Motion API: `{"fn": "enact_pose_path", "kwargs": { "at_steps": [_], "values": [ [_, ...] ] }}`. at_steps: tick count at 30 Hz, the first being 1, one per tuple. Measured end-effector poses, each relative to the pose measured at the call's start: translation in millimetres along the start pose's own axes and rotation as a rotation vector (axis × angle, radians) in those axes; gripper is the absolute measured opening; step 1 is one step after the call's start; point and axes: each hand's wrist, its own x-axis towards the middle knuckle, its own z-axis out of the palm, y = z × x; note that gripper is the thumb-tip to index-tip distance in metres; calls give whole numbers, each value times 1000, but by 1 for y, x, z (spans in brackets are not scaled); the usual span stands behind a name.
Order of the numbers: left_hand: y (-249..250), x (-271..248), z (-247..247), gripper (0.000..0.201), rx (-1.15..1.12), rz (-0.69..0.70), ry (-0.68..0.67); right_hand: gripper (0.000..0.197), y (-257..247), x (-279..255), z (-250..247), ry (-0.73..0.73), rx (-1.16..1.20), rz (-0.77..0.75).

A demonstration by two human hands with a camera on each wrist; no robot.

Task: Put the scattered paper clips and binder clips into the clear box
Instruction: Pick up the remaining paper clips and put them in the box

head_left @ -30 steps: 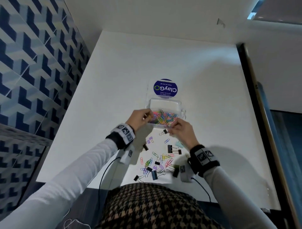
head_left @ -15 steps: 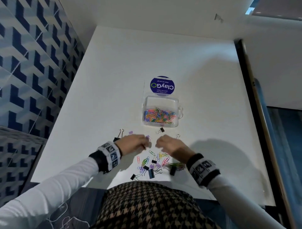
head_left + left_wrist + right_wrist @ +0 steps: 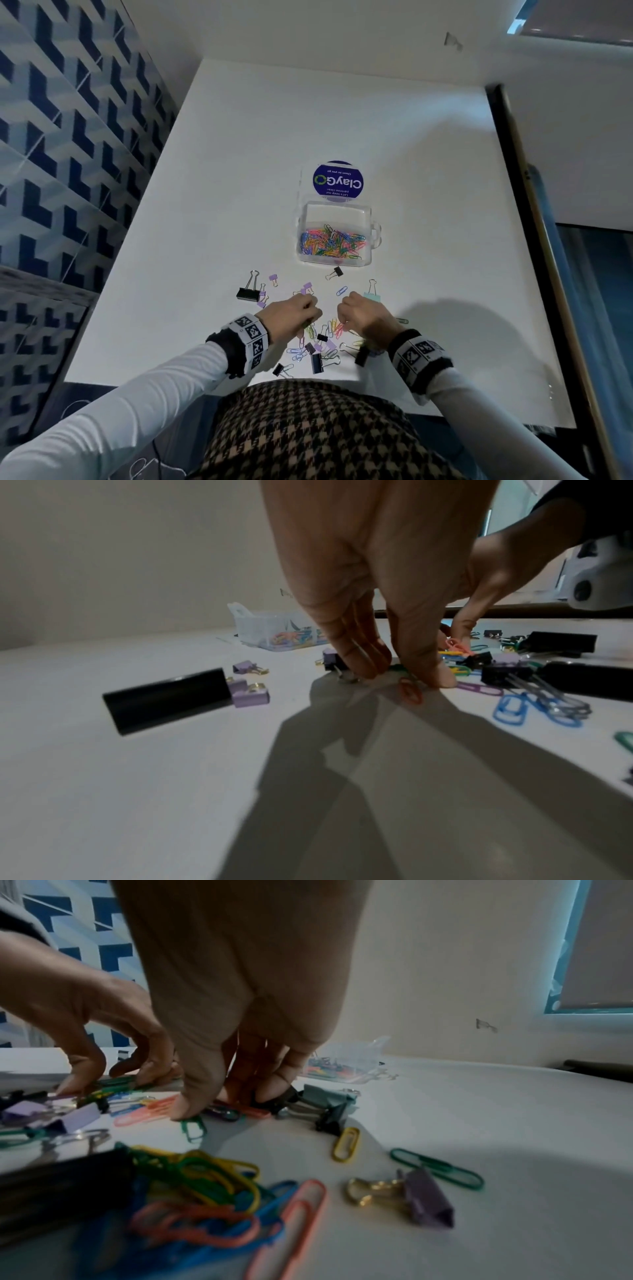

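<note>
The clear box point(image 3: 334, 236) stands open mid-table, part filled with coloured paper clips; it also shows far off as the box point(image 3: 270, 631) and the box point(image 3: 349, 1061). Loose paper clips and binder clips point(image 3: 318, 346) lie in front of it. My left hand point(image 3: 310, 313) reaches down onto the pile; the left hand point(image 3: 400, 673) pinches green paper clips on the table, an orange clip point(image 3: 411, 692) beside the thumb. My right hand point(image 3: 342, 313) is close by on the right; the right hand point(image 3: 226, 1104) closes thumb and fingers round paper clips.
The box's lid with a blue round sticker point(image 3: 337, 181) lies behind it. A large black binder clip point(image 3: 248, 294) lies left, a mint binder clip point(image 3: 372, 296) right, a small black one point(image 3: 335, 273) before the box. The table's front edge point(image 3: 239, 383) is near.
Both hands have come back from over the box to the pile near the front edge and lowered onto the clips.
</note>
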Motion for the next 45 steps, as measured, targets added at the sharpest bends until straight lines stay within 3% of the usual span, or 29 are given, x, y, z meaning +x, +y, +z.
{"fn": "enact_pose_path", "kwargs": {
  "at_steps": [2,5,8,12,15,20,23,26,32,37,39,42,45],
  "values": [
    [-5,-1,5,21,131,30,-6,10,-2,0,0,-11,5,2],
    [-4,-2,6,19,98,27,31,9,-4,0,1,-26,33,27],
    [-4,0,6,21,29,14,56,4,-3,-1,-3,-20,203,153],
    [-4,1,11,10,-44,3,85,22,3,-1,-11,109,481,303],
    [-6,3,15,15,-35,-15,42,30,8,-1,-13,217,687,403],
    [-4,0,10,24,31,52,-24,12,10,6,-27,337,990,561],
    [-7,-2,9,17,-1,63,-24,11,12,17,-42,425,1114,610],
    [-6,0,-11,5,-136,42,21,13,16,35,-61,499,1087,602],
    [-20,36,-96,9,-306,-116,385,29,27,72,-87,590,972,661],
    [-35,69,-123,22,-499,-324,396,22,30,88,-86,488,911,696],
    [-33,67,-124,33,-478,-274,344,23,23,84,-88,461,714,613],
    [-26,46,-111,32,-370,-131,378,23,5,57,-82,505,536,392],
    [-22,16,-78,23,-338,-107,382,21,-11,22,-56,166,270,122]
  ]
}}
